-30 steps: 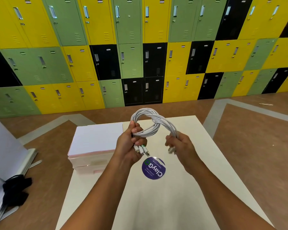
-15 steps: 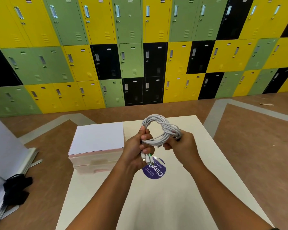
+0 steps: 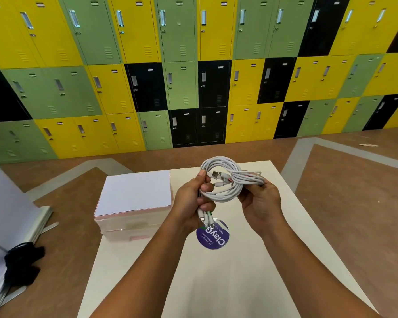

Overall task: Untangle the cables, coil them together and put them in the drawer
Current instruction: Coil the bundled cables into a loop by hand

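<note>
A bundle of white cables [image 3: 225, 180] is wound into a round coil and held above the white table [image 3: 228, 283]. My left hand [image 3: 191, 200] grips the coil's left side, and several plug ends [image 3: 206, 218] hang below its fingers. My right hand [image 3: 260, 203] holds the coil's right side, where the strands bunch together. A USB plug lies across the coil's middle. The small pink-and-white drawer unit [image 3: 133, 203] stands on the table's left part, its drawers closed.
A round purple sticker [image 3: 213, 236] lies on the table under the hands. A folded white board with a black strap [image 3: 21, 262] leans at the left. Brown floor surrounds the table, and a wall of yellow, green and black lockers [image 3: 193, 76] stands behind.
The long twisted loop has been folded over into a tighter round coil. My right hand came in closer to the left hand and now holds the coil's right side.
</note>
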Demonstrator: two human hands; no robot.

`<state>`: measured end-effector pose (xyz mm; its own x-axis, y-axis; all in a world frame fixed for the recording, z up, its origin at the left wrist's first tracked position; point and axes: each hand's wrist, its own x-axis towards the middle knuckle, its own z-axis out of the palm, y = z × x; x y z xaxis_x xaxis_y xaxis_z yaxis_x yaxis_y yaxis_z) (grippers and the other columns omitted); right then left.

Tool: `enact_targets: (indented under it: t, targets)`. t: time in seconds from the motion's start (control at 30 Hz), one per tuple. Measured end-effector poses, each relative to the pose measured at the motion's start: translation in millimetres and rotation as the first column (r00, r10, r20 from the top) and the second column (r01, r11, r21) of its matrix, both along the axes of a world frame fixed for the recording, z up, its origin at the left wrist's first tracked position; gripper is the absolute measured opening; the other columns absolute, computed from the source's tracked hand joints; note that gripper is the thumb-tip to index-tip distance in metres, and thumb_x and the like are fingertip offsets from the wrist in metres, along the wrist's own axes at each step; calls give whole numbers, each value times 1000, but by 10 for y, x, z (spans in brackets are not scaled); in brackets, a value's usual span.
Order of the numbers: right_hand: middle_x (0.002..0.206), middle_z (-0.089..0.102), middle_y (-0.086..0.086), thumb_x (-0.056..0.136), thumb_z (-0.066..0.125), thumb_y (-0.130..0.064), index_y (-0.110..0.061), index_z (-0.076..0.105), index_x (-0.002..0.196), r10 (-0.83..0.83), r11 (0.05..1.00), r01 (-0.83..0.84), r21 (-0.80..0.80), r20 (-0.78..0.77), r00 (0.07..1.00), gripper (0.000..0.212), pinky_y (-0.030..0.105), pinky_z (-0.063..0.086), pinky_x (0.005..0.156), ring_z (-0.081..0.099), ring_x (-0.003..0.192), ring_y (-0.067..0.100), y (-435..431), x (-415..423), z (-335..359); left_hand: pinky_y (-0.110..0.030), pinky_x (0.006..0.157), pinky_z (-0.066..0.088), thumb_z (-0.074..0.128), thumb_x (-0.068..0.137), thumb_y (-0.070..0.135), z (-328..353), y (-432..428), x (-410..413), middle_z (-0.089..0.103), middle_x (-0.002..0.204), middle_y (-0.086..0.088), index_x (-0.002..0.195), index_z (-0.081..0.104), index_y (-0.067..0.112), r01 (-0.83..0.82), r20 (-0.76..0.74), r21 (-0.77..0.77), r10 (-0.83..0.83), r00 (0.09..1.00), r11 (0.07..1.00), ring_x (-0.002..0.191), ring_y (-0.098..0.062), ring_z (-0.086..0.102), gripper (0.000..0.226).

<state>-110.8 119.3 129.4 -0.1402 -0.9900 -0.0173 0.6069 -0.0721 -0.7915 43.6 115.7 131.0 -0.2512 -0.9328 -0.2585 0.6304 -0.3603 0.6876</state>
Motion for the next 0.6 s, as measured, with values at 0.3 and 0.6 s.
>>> enact_targets:
  t: [0.3,0.6]
  targets:
    - [80,73,9,71,62,-3,-9,77,78,34,998,-28,-60,86,996,17,25,59,64,70,73,19,27,8,9,-18,39,23,46,103,36,97,-23,71,45,61,4,87,53,14,65,247,-77,-44,968,995,42,-5,24,29]
    - [83,73,9,50,90,-16,-7,78,82,205,977,-186,-104,222,953,35,23,58,64,70,70,15,42,54,78,-15,39,24,47,104,31,102,25,-1,42,62,4,83,62,12,154,84,2,-153,985,988,42,-2,27,31]
